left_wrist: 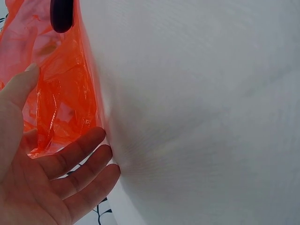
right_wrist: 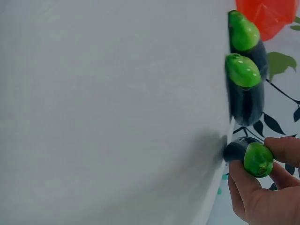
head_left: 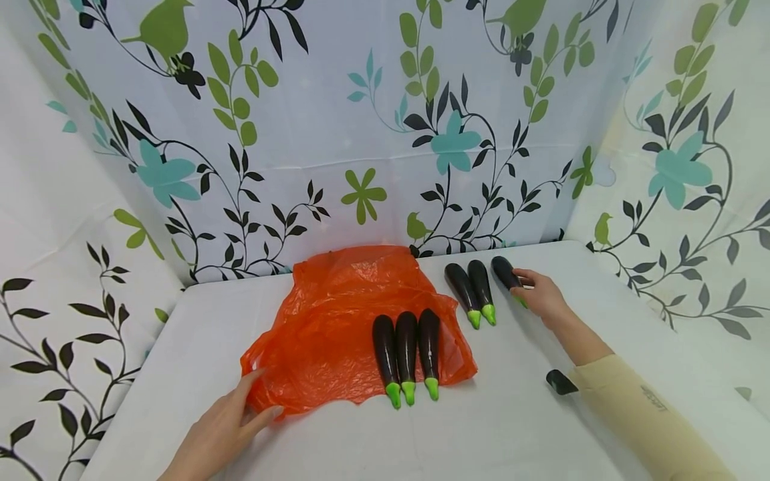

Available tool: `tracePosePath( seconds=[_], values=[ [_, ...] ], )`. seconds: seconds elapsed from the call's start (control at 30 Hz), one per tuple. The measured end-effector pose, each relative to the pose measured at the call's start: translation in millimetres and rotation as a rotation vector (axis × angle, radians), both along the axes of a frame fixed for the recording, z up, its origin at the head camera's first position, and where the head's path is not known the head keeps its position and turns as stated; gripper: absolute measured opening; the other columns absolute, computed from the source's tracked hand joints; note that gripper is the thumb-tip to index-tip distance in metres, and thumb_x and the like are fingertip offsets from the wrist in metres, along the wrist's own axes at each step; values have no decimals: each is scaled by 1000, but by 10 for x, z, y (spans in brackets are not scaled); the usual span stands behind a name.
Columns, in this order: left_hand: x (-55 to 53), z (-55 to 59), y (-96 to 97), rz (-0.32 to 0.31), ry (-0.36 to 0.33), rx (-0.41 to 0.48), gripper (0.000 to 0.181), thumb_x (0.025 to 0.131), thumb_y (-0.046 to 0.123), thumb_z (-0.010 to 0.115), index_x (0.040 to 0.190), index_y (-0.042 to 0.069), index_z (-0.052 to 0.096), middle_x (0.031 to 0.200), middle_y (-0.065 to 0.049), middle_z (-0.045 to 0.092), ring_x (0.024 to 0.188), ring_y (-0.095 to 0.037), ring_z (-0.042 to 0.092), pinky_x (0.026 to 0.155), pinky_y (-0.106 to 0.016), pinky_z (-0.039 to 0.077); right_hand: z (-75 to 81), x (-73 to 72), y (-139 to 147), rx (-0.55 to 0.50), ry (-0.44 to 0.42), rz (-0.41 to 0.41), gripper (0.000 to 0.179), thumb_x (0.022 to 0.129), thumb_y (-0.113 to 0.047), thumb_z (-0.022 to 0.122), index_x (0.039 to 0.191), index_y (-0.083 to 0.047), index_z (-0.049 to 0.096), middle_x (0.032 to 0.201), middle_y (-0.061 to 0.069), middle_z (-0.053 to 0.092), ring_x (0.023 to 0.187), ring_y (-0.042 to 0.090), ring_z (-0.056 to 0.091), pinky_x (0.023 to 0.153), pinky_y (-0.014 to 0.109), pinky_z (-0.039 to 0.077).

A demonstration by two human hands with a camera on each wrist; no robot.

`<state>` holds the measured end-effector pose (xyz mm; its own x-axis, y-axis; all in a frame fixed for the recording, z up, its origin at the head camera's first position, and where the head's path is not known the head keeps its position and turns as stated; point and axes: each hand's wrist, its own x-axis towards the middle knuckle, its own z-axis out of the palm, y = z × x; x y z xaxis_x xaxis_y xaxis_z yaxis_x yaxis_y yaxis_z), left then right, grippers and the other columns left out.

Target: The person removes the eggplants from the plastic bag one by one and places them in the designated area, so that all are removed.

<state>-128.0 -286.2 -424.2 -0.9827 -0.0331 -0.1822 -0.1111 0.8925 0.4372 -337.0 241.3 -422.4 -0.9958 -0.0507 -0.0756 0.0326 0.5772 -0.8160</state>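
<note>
A crinkled red plastic bag (head_left: 325,334) lies flat on the white table. Across its right part rest three dark eggplants (head_left: 406,347) side by side, green stem ends toward me. My left hand (head_left: 225,421) is at the bag's near left corner; in the left wrist view, its fingers (left_wrist: 77,152) are spread and loosely extended. Right of the bag, two more eggplants (head_left: 472,290) lie close together. Beside them my right hand (head_left: 541,294) pinches another eggplant (head_left: 504,270) between thumb and fingers; the right wrist view shows its green end (right_wrist: 258,160) there.
White cloth (head_left: 361,441) covers the table. A patterned curtain with leaves and birds (head_left: 361,133) hangs behind and at both sides. A small black object (head_left: 561,382) sits at the right sleeve (head_left: 637,407).
</note>
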Motion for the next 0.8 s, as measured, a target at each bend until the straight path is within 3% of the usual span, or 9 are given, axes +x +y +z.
tracePosePath(
  seconds=[0.27, 0.5, 0.8],
  values=[
    [-20, 8, 7, 0, -12, 0, 89, 83, 62, 66, 144, 5, 36, 101, -3, 61, 89, -18, 57, 80, -50, 54, -103, -31, -21, 174, 8, 11, 62, 97, -15, 57, 151, -1, 30, 142, 32, 41, 121, 44, 47, 79, 40, 52],
    [-14, 9, 9, -7, -6, 2, 87, 84, 60, 66, 144, 5, 36, 99, -2, 60, 88, -17, 56, 79, -49, 54, -113, -10, -84, 215, -32, 34, 69, 94, -19, 63, 150, 1, 28, 129, 30, 54, 110, 39, 55, 82, 43, 49],
    [-12, -2, 6, -15, 7, 1, 87, 84, 60, 66, 144, 6, 36, 96, 0, 60, 87, -17, 56, 77, -47, 54, -108, -8, -156, 242, -46, 48, 72, 93, -22, 64, 149, 2, 27, 128, 30, 54, 107, 38, 55, 88, 48, 48]
  ],
)
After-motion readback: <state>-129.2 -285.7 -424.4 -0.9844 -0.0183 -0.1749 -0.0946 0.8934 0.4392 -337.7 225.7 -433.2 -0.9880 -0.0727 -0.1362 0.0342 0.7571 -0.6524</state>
